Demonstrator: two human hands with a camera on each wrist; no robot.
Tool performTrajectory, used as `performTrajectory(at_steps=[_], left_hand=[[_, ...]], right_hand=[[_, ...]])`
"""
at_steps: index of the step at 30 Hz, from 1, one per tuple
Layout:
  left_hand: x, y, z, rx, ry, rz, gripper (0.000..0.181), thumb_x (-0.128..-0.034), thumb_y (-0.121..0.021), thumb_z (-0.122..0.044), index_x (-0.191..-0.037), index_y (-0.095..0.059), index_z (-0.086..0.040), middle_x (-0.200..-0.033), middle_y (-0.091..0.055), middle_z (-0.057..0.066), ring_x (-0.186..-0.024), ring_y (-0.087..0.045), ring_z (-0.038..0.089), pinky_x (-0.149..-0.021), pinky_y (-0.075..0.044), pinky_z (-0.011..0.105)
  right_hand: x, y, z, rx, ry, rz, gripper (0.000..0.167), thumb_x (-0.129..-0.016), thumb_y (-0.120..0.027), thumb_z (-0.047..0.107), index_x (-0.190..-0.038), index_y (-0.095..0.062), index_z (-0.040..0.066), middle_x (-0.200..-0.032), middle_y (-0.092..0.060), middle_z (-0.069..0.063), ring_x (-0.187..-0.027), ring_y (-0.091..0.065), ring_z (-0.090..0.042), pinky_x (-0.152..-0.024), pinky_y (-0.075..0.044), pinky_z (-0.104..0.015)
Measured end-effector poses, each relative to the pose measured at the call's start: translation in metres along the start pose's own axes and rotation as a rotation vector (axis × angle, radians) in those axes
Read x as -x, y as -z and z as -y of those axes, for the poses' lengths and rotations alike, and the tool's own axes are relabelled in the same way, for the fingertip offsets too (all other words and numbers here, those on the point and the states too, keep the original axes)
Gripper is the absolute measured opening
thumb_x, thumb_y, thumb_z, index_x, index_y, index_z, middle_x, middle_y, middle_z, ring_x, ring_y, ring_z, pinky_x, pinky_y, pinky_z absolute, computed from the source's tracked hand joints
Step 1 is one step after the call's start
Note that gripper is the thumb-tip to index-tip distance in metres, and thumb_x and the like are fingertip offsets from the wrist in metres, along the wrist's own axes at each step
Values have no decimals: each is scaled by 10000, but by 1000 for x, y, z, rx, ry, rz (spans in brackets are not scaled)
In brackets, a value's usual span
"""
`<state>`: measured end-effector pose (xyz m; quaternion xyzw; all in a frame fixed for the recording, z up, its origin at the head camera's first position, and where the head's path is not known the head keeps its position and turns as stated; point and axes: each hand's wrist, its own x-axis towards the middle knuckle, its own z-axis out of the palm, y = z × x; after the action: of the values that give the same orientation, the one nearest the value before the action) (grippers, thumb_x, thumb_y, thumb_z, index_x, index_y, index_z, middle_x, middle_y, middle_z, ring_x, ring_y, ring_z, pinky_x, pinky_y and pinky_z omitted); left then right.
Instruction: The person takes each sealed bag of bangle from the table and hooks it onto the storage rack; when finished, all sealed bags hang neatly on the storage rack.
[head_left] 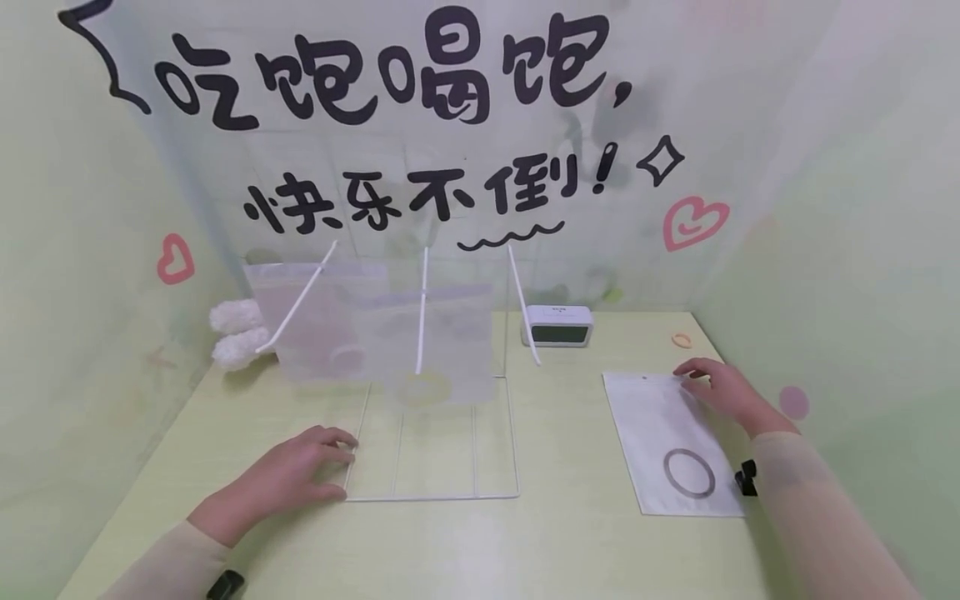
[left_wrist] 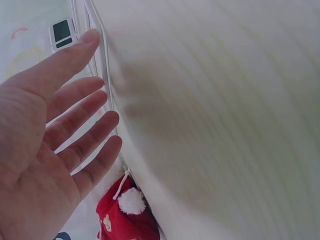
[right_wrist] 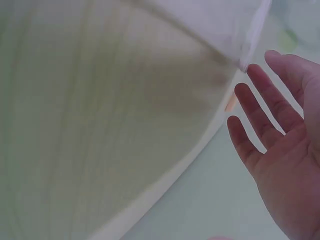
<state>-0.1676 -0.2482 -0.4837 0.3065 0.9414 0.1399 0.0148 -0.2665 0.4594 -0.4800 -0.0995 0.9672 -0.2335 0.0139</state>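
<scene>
A white wire rack (head_left: 431, 498) stands on the table, three prongs sloping out toward me. Two frosted pouches hang from it, one on the left prong (head_left: 318, 321) and one on the middle prong (head_left: 461, 333). My left hand (head_left: 281, 475) is at the left side of the rack's base, fingertips at the wire; the left wrist view shows its fingers (left_wrist: 95, 125) spread and fairly straight. On the right, a flat whitish pouch (head_left: 645, 442) lies on the table, a grey ring (head_left: 666, 471) showing on it. My right hand (head_left: 723, 392) reaches its top right corner with extended fingers (right_wrist: 270, 107).
Behind the rack sits a white digital clock (head_left: 560, 325). White fluffy balls (head_left: 238, 333) lie at the back left, and a small orange ring (head_left: 681, 340) at the back right. In the left wrist view, a red cloth item (left_wrist: 120, 220) carries a white pompom. Printed sheets wall in the table.
</scene>
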Motion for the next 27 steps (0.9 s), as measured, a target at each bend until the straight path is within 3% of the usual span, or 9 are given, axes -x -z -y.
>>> performTrajectory(at_steps=[8,17,22,27], left_hand=[[1,3,0,-15,0,-4,457,-749,-904,-320,-1133,-784,-103,-1307,-679,34,-1188,-641,331,-959,-586,515],[-1,2,-2,-8,-14,-2,446,-757,-903,-326,-1132,-784,-115,-1306,-679,23,-1188,-640,320,-959,-586,510],[-1,2,0,-11,-14,2,430,-756,-909,-321,-1119,-788,-125,-1302,-680,15,-1191,-639,313,-956,-588,500],[-2,2,0,-15,-21,2,430,-757,-905,-330,-1119,-788,-130,-1303,-681,17,-1187,-641,314,-960,-587,501]], right_hand=[[-7,1,-8,-2,22,13,264,-977,-674,72,-1239,-677,31,-1243,-684,-230,-1139,-620,-464,-941,-528,-604],[-10,2,-14,-21,-96,-13,249,-959,-721,135,-1199,-699,74,-1124,-705,-166,-1049,-625,-356,-858,-517,-433],[-7,3,-15,-2,-93,-10,252,-952,-728,132,-1188,-710,46,-1065,-702,-133,-995,-619,-300,-818,-516,-352],[-4,5,-13,1,-105,-23,188,-967,-708,156,-1121,-722,51,-1045,-702,-133,-989,-618,-312,-824,-538,-398]])
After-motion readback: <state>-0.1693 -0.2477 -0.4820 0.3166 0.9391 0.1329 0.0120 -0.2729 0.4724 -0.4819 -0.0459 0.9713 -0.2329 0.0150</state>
